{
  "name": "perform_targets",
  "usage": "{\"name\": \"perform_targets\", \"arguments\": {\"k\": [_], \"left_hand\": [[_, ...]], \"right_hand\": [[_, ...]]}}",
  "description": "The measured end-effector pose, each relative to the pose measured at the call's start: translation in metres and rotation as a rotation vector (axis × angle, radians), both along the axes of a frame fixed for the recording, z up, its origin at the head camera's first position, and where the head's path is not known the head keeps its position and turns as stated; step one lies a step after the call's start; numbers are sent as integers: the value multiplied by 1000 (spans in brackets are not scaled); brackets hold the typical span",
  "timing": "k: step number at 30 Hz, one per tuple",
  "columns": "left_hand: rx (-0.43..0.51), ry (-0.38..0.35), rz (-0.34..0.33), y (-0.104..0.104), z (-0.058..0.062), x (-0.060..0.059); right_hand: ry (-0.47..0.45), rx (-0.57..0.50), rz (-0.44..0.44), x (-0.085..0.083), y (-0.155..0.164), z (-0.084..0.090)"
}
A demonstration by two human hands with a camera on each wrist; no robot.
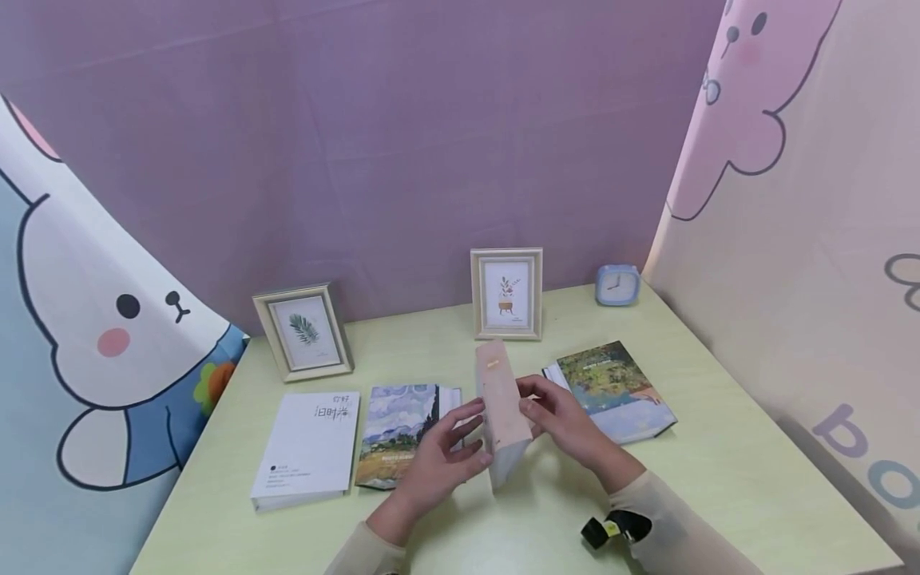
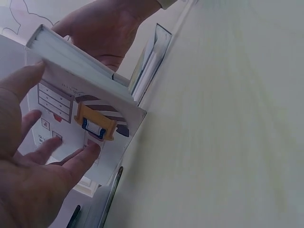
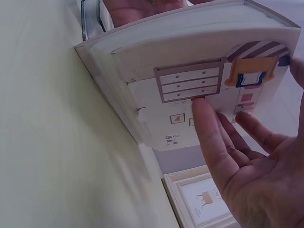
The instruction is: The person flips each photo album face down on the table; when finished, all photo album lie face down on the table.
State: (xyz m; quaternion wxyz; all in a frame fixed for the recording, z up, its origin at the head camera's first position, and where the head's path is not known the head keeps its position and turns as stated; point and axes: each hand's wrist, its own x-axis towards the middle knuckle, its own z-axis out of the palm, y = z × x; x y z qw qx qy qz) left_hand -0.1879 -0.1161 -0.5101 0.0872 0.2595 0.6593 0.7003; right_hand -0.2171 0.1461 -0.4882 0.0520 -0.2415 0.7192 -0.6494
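On the pale green worktop (image 1: 503, 527) I steady an upright book (image 1: 501, 411) between my flat-fingered left hand (image 1: 438, 455) and right hand (image 1: 564, 423), so it stays standing.

A thick book (image 1: 501, 411) stands upright on its lower edge on the pale green tabletop (image 1: 719, 479), near the middle of the front edge, with its pinkish-beige spine turned upward and toward the viewer. Its white page block shows at the near end. The cover (image 3: 209, 95) is white, printed with a small chest of drawers, striped shapes and an orange-framed blue and white motif.
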Motion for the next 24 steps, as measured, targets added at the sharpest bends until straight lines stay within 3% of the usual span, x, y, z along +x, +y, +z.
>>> {"name": "perform_targets", "arguments": {"k": [10,17,24], "left_hand": [[-75,-14,-1,5,-2,-1],[-163,35,11,9,-2,-3],[-242,77,63,9,-4,-5]], "right_hand": [[-36,-13,-61,-1,5,6],[-109,-13,-119,-4,9,9],[-181,60,-186,-6,13,13]]}}
